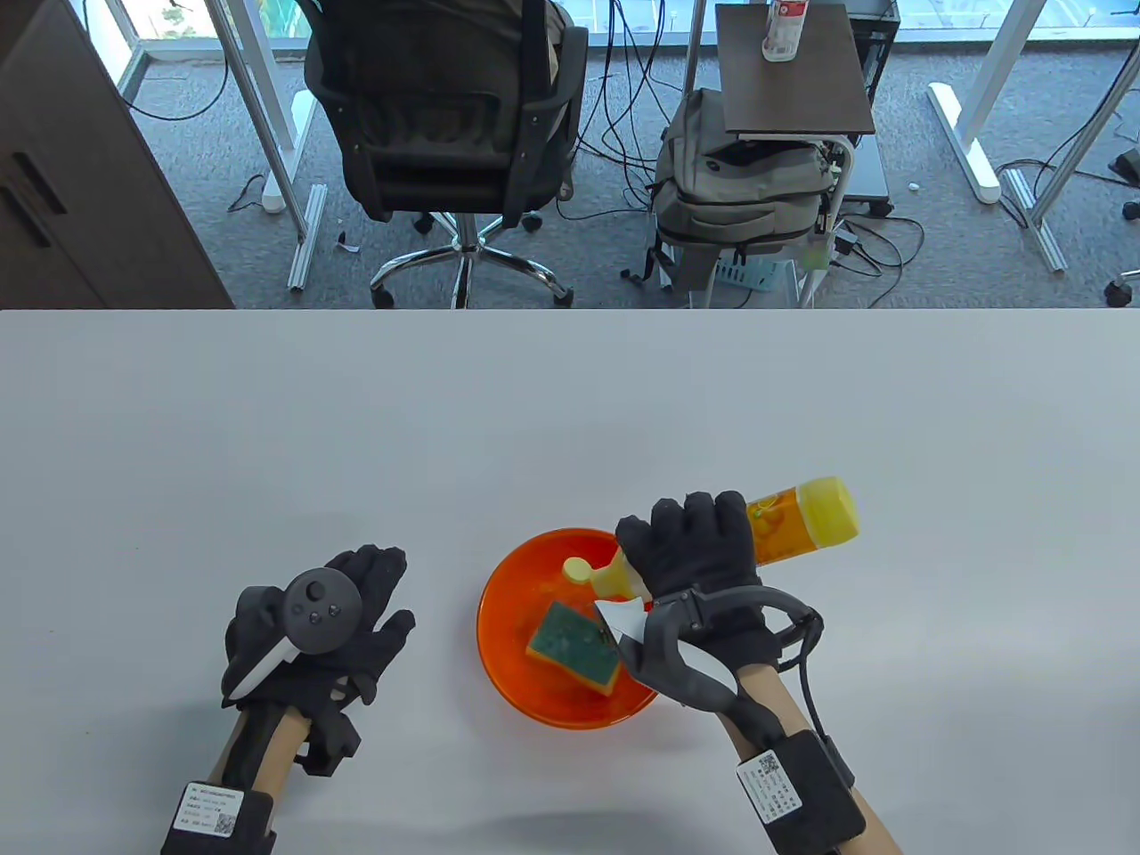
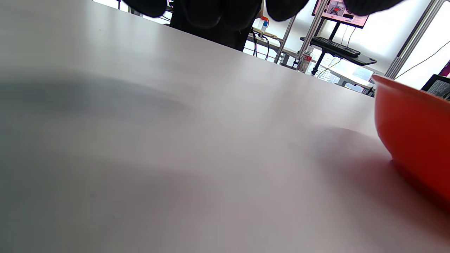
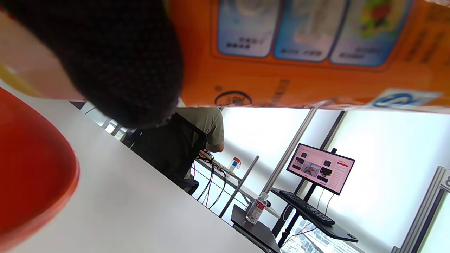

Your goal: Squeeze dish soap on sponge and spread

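The bowl (image 1: 508, 623) is bright orange; the sponge (image 1: 574, 646) is dark green over yellow; the bottle (image 1: 784, 521) is yellow-orange with blue label panels; both gloves are black.

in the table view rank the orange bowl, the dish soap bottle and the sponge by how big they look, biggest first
1. Orange bowl, the widest of the three.
2. Dish soap bottle, long, but the right hand covers its middle, so its full extent is partly a guess.
3. Sponge, plainly smallest, lying inside the bowl.
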Demonstrator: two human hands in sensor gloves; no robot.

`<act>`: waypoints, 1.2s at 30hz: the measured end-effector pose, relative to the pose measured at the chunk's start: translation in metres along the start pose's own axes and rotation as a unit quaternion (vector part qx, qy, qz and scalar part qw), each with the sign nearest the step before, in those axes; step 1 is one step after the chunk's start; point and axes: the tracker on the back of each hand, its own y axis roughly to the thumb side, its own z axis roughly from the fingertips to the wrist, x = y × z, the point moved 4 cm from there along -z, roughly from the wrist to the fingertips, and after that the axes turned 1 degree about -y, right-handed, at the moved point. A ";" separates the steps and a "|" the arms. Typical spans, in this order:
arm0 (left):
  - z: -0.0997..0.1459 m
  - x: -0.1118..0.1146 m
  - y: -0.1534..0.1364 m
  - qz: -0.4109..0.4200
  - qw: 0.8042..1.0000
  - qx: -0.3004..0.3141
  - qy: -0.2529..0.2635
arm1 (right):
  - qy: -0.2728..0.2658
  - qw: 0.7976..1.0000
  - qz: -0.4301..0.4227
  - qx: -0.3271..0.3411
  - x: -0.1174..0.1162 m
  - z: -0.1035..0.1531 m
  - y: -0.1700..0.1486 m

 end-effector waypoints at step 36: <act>-0.003 0.004 0.000 0.000 1.000 -0.003 -0.006 | -0.004 0.998 -0.051 0.036 -0.003 0.015 0.015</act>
